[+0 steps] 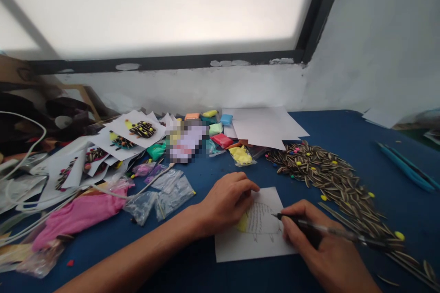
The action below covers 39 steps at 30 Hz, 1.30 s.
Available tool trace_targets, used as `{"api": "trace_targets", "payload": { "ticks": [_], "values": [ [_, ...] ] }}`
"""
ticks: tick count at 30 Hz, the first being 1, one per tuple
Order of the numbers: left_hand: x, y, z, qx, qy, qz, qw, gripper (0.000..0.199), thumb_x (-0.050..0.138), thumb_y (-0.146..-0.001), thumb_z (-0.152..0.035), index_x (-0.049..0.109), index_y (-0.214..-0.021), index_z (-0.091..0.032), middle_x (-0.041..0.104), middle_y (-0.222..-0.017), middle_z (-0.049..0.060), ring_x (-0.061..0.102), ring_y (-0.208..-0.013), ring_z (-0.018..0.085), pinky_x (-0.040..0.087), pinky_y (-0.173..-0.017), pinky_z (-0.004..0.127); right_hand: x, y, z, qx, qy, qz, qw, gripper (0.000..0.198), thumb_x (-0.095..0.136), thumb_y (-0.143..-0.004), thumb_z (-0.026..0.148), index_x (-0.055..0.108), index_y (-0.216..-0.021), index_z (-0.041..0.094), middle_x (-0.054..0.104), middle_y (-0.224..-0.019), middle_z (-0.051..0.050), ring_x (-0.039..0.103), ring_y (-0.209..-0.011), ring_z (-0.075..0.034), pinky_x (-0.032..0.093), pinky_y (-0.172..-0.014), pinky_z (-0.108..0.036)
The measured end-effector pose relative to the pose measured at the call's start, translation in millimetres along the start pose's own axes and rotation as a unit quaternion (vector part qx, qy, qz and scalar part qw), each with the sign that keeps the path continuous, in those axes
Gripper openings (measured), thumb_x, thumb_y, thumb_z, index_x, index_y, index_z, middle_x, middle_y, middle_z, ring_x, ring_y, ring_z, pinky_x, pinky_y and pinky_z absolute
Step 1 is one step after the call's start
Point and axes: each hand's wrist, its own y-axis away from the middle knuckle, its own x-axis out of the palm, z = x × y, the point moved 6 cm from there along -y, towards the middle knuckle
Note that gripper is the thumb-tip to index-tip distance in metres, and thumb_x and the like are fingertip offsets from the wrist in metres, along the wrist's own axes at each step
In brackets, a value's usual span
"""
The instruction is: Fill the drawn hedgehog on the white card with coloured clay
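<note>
A white sheet of paper [237, 252] lies on the blue tabletop in front of me. It carries a pen drawing [264, 219] of a rounded body with rows of short lines, small feet and a yellow patch at its left. My left hand [228, 201] rests on the sheet's upper left part, index finger stretched out, other fingers partly hidden. In my right hand [316, 238] is a black pen [299, 220], its tip at the drawing's right side. Striped sunflower seeds [330, 174] are heaped beyond and beside my right hand, with small yellow balls among them.
Blank paper [264, 123] lies at the back, near coloured clay packets [222, 140]. Finished seed pictures [140, 128] are piled at the left, with pink clay [82, 213], clear bags [175, 197] and a white cable [151, 178]. Blue tweezers [407, 167] lie at the right.
</note>
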Motion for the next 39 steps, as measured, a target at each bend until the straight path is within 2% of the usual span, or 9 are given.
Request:
{"api": "trace_targets", "payload": {
  "ticks": [3,8,11,15,18,21,28,39],
  "values": [
    [2,1,2,0.014,0.005,-0.007,1.000,0.022,0.050,-0.087,-0.009,0.065,-0.102,-0.014,0.062,-0.089,0.007,0.057,-0.082,0.018,0.046,-0.074,0.030,1,0,0,-0.007,-0.002,-0.012,1.000,0.018,0.053,-0.087,0.039,0.060,-0.077,0.026,0.063,-0.061,0.005,0.061,-0.054,-0.014,0.047,-0.048,-0.023],
    [3,2,5,0.022,0.016,-0.017,0.999,0.023,0.047,-0.089,-0.010,0.065,-0.102,-0.014,0.063,-0.092,0.008,0.058,-0.084,0.018,0.045,-0.076,0.031,6,-2,-4,-0.047,0.029,0.028,0.998,0.012,0.055,-0.086,0.034,0.060,-0.079,0.026,0.065,-0.060,0.007,0.063,-0.051,-0.012,0.046,-0.045,-0.019],
    [2,2,4,0.018,0.015,-0.010,1.000,0.023,0.047,-0.090,-0.010,0.065,-0.104,-0.014,0.063,-0.094,0.008,0.057,-0.086,0.019,0.045,-0.077,0.032,6,-1,-7,-0.036,0.042,0.007,0.998,0.014,0.053,-0.088,0.035,0.060,-0.079,0.027,0.063,-0.059,0.007,0.062,-0.051,-0.012,0.046,-0.046,-0.020],
    [-1,2,0,0.007,0.030,0.015,0.999,0.022,0.055,-0.093,-0.029,0.064,-0.106,-0.014,0.062,-0.093,0.007,0.056,-0.086,0.019,0.044,-0.079,0.034,9,2,-8,-0.008,0.046,-0.012,0.999,0.015,0.051,-0.089,0.036,0.060,-0.080,0.028,0.063,-0.061,0.007,0.062,-0.053,-0.013,0.045,-0.049,-0.023],
    [-4,4,-4,-0.001,0.024,0.037,0.999,0.054,0.070,-0.077,-0.055,0.062,-0.110,-0.013,0.060,-0.097,0.008,0.055,-0.089,0.023,0.044,-0.080,0.037,11,1,-8,-0.018,0.041,0.001,0.999,0.014,0.050,-0.090,0.035,0.059,-0.082,0.028,0.064,-0.063,0.007,0.063,-0.056,-0.013,0.046,-0.051,-0.022],
    [-3,6,-8,0.003,-0.003,0.065,0.998,0.077,0.075,-0.064,-0.067,0.058,-0.115,-0.012,0.057,-0.103,0.011,0.053,-0.092,0.025,0.043,-0.084,0.041,10,-2,-6,-0.049,0.045,0.027,0.997,0.012,0.051,-0.090,0.033,0.059,-0.083,0.028,0.065,-0.064,0.007,0.065,-0.055,-0.012,0.048,-0.050,-0.021],
    [3,7,-10,0.022,-0.053,0.099,0.993,0.081,0.074,-0.062,-0.067,0.053,-0.119,-0.015,0.055,-0.107,0.011,0.050,-0.093,0.026,0.040,-0.086,0.043,7,-4,0,-0.095,0.054,0.034,0.993,0.007,0.052,-0.090,0.028,0.057,-0.085,0.027,0.065,-0.063,0.008,0.063,-0.051,-0.009,0.047,-0.045,-0.016],
    [4,7,-10,0.015,-0.046,0.096,0.994,0.082,0.077,-0.061,-0.064,0.052,-0.121,-0.014,0.054,-0.108,0.010,0.050,-0.095,0.026,0.039,-0.086,0.043,8,-5,-1,-0.090,0.042,0.025,0.995,0.007,0.054,-0.090,0.029,0.058,-0.084,0.026,0.064,-0.061,0.008,0.063,-0.050,-0.009,0.047,-0.044,-0.016]
  ]
}}
